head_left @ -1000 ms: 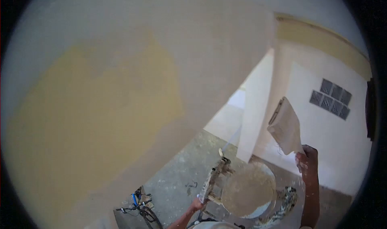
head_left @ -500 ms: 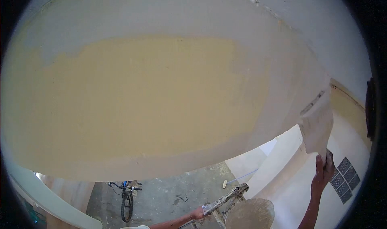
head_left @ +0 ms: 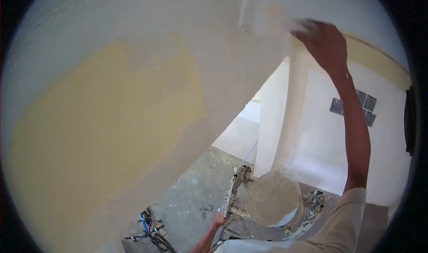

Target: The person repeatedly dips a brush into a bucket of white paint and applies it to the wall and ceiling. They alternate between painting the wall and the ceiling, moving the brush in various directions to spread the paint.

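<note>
My right hand (head_left: 318, 41) is raised at the upper right, its fingers closed around a wide flat scraper (head_left: 263, 17) that is blurred by motion. The blade lies against the grey-coated part of the wall (head_left: 232, 61), beside a yellow area (head_left: 107, 115). Lower down, my left hand (head_left: 219, 219) grips the paint-spattered ladder (head_left: 232, 190) by its side rail. A round container of greyish material (head_left: 273, 197) rests at the top of the ladder, to the right of my left hand.
Below is a concrete floor (head_left: 189, 199) with a bicycle (head_left: 154, 235) at the lower left. A blue stick (head_left: 249, 153) leans beyond the ladder. White wall (head_left: 316, 132) with dark patterned tiles (head_left: 369, 102) stands at the right.
My right hand and the scraper have moved up and left along the wall. The view has turned, so the ladder and round container show more fully. My left hand still holds the ladder.
</note>
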Demonstrator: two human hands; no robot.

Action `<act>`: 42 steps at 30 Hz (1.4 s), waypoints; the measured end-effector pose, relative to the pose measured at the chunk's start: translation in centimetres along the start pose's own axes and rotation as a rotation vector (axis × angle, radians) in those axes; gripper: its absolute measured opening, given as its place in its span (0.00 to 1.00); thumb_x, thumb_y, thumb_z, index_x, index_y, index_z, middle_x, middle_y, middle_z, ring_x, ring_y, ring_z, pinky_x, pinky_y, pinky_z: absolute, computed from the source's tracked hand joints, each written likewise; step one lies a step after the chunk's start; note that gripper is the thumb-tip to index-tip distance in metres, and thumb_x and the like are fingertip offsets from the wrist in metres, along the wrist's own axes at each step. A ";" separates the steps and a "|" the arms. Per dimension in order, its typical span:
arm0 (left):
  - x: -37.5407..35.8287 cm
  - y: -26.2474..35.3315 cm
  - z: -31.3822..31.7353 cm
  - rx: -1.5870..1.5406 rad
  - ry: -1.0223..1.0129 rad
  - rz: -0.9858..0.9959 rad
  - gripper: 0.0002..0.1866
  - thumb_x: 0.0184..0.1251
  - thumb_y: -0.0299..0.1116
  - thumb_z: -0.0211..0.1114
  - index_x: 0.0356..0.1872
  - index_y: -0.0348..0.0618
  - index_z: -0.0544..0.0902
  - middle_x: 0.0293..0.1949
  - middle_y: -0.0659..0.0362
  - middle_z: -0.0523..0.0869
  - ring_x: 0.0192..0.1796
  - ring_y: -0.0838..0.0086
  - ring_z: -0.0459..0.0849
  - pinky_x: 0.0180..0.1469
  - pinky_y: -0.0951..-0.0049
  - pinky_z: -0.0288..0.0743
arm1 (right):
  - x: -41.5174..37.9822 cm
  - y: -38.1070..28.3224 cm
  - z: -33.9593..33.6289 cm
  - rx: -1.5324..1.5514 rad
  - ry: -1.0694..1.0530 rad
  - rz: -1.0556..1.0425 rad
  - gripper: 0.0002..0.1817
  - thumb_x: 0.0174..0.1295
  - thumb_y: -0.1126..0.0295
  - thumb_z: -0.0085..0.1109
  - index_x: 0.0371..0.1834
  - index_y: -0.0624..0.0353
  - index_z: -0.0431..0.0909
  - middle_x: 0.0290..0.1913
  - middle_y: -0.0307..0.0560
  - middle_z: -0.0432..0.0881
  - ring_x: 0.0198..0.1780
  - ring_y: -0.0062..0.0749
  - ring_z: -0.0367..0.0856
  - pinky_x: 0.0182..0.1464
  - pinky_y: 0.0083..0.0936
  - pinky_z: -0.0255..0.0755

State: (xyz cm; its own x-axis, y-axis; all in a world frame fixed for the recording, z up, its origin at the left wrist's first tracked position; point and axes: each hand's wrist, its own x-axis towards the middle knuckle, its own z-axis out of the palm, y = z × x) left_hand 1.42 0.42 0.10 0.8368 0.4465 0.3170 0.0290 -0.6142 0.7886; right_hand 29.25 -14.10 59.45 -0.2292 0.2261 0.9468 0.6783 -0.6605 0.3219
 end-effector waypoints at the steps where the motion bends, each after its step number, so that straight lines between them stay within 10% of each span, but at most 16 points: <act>1: 0.0 0.2 -0.3 0.096 0.011 0.075 0.19 0.48 0.37 0.57 0.42 0.40 0.72 0.40 0.51 0.77 0.42 0.58 0.74 0.43 0.66 0.67 | 1.4 0.0 0.4 -0.054 -0.080 0.022 0.13 0.46 0.55 0.53 0.32 0.46 0.77 0.35 0.38 0.77 0.36 0.34 0.75 0.39 0.27 0.70; 5: 0.0 1.9 -0.7 0.001 -0.050 -0.170 0.18 0.49 0.39 0.56 0.40 0.40 0.73 0.39 0.50 0.77 0.42 0.58 0.74 0.42 0.66 0.66 | 6.5 -3.1 -2.1 -0.196 -0.143 -0.211 0.06 0.46 0.64 0.52 0.27 0.47 0.77 0.32 0.37 0.76 0.36 0.33 0.74 0.33 0.29 0.71; 7: 0.2 1.9 -0.8 -0.050 -0.048 -0.172 0.18 0.50 0.39 0.56 0.41 0.40 0.73 0.40 0.50 0.76 0.43 0.58 0.74 0.42 0.66 0.66 | 8.9 -5.3 -4.6 -0.116 -0.372 0.099 0.10 0.41 0.68 0.58 0.26 0.62 0.76 0.27 0.49 0.77 0.31 0.34 0.76 0.37 0.28 0.69; 13: -0.2 0.4 -0.2 0.014 -0.021 -0.056 0.18 0.50 0.39 0.55 0.41 0.42 0.73 0.40 0.50 0.76 0.43 0.56 0.73 0.42 0.66 0.66 | 7.6 -5.7 -7.2 -0.002 -0.099 0.025 0.12 0.40 0.65 0.58 0.26 0.61 0.77 0.27 0.51 0.77 0.32 0.36 0.75 0.35 0.29 0.70; 17: 0.4 1.5 -0.8 0.040 0.031 0.022 0.15 0.47 0.35 0.58 0.36 0.40 0.75 0.37 0.51 0.78 0.40 0.58 0.75 0.40 0.66 0.68 | 9.1 -5.8 -5.7 -0.225 -0.526 0.219 0.11 0.37 0.67 0.56 0.24 0.61 0.76 0.26 0.51 0.77 0.31 0.36 0.76 0.34 0.30 0.70; 26: 0.3 2.3 -0.6 -0.225 0.053 -0.147 0.18 0.48 0.39 0.57 0.40 0.42 0.74 0.39 0.51 0.77 0.43 0.57 0.74 0.42 0.67 0.67 | 10.3 -9.4 -7.6 -0.136 -0.360 0.135 0.10 0.37 0.69 0.57 0.24 0.62 0.76 0.26 0.52 0.76 0.31 0.37 0.76 0.35 0.29 0.70; 28: -0.1 0.9 -0.1 -0.144 0.074 -0.024 0.18 0.48 0.40 0.56 0.40 0.42 0.74 0.37 0.51 0.78 0.41 0.57 0.75 0.40 0.66 0.68 | 7.4 -9.1 -9.0 -0.028 0.019 -0.015 0.10 0.37 0.68 0.59 0.25 0.59 0.77 0.27 0.51 0.77 0.32 0.36 0.76 0.37 0.29 0.70; 38: 0.0 3.4 -1.2 -0.061 0.031 -0.139 0.15 0.49 0.39 0.56 0.36 0.41 0.74 0.33 0.50 0.78 0.38 0.57 0.75 0.36 0.67 0.68 | 9.4 -4.4 -0.7 -0.253 -0.476 0.140 0.08 0.38 0.69 0.53 0.21 0.62 0.76 0.24 0.51 0.77 0.30 0.38 0.77 0.32 0.30 0.71; 42: 0.5 4.3 -1.4 -0.145 0.134 -0.086 0.16 0.48 0.37 0.57 0.38 0.40 0.75 0.34 0.50 0.78 0.38 0.58 0.76 0.38 0.68 0.68 | 9.3 -5.4 1.0 -0.184 -0.309 0.016 0.05 0.41 0.69 0.51 0.22 0.56 0.74 0.27 0.44 0.75 0.33 0.36 0.75 0.32 0.31 0.70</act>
State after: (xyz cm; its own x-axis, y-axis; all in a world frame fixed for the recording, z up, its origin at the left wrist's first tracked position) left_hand 1.18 -1.10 4.40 0.7542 0.5817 0.3048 0.0103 -0.4746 0.8801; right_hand 24.13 -7.70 66.53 0.0213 0.4013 0.9157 0.5364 -0.7775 0.3282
